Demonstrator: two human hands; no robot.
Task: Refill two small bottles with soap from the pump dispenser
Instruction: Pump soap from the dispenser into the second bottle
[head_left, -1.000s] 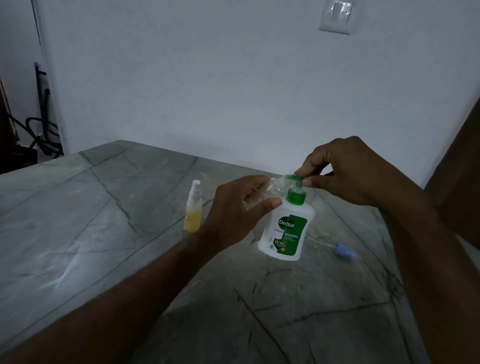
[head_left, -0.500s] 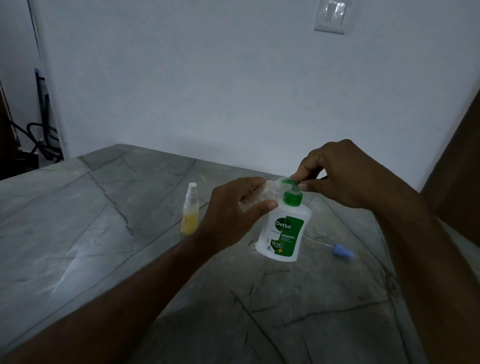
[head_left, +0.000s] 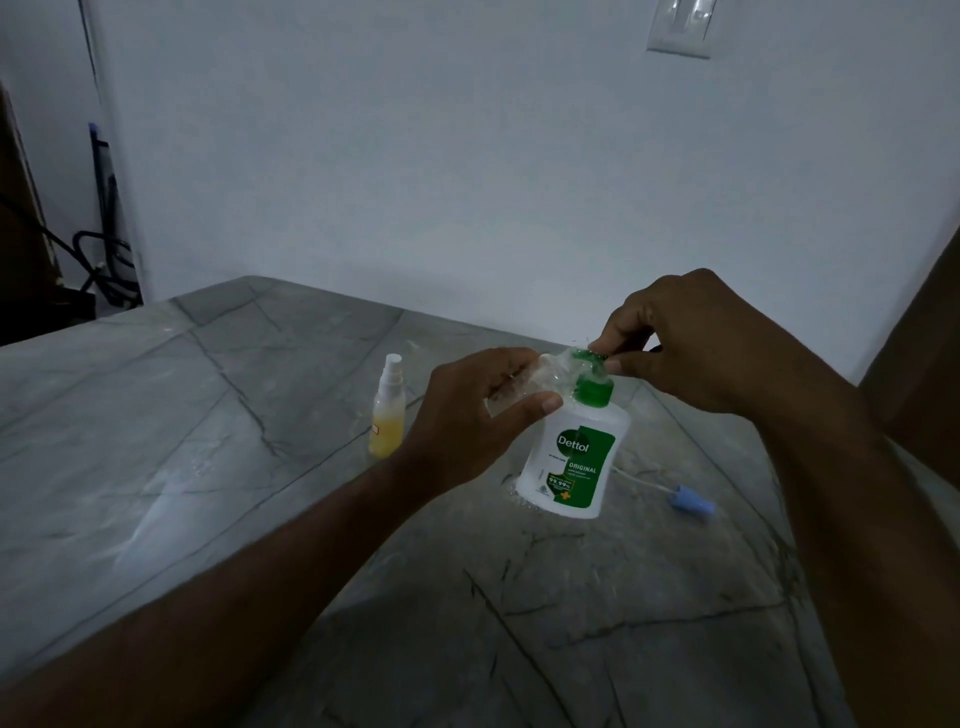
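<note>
A white Dettol pump dispenser (head_left: 574, 457) with a green pump head stands on the grey marble table (head_left: 208, 467). My left hand (head_left: 478, 415) grips a small clear bottle (head_left: 540, 382), tilted with its mouth against the green spout. My right hand (head_left: 691, 338) pinches the green pump head (head_left: 589, 358) from the right side. A second small spray bottle (head_left: 388, 415), holding yellow liquid under a white cap, stands upright to the left of my left hand, apart from it.
A blue spray cap with a thin white tube (head_left: 691, 503) lies on the table right of the dispenser. The white wall (head_left: 467, 182) rises just behind. Dark cables (head_left: 98, 260) hang at the far left beyond the table edge.
Both hands keep their grips on the clear bottle and the pump head; the view has shifted slightly. Nothing was picked up or let go.
</note>
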